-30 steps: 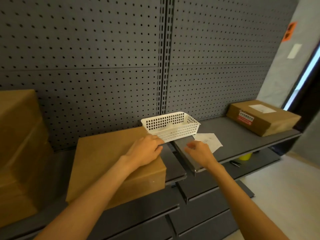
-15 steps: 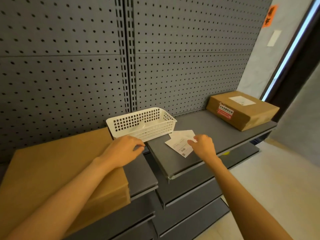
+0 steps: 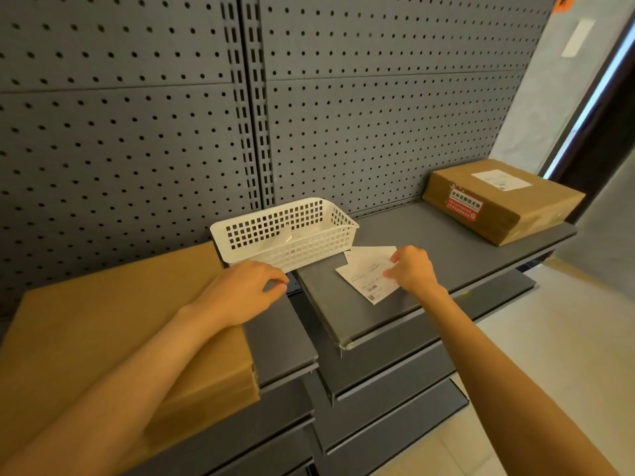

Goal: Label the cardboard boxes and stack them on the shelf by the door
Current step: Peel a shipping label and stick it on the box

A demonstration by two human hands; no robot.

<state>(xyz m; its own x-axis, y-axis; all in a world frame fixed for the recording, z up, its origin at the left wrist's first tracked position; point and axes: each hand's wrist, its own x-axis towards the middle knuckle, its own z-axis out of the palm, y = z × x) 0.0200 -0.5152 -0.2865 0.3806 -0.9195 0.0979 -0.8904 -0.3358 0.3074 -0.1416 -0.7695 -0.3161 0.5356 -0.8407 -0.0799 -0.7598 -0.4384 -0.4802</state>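
A white printed label (image 3: 369, 274) lies flat on the grey shelf (image 3: 429, 231), just right of the white plastic basket (image 3: 285, 231), with a second white sheet partly under it; the right hand (image 3: 412, 271) is on the label's right edge, its fingers curled down onto the paper, though whether they pinch it or only press it cannot be told; the nearer cardboard box (image 3: 113, 324), plain and unlabelled on its visible top, sits on the left shelf section, its far right corner just beside the basket; the left hand (image 3: 245, 292) rests on that box's top near this corner, fingers loosely bent and close together, the fingertips reaching past the box edge toward the basket's front rim; a second cardboard box (image 3: 505, 201) stands well apart at the shelf's right end, carrying a white label on top and a red sticker on its side; behind everything rises a dark pegboard wall (image 3: 343, 97); lower shelf tiers step out beneath.
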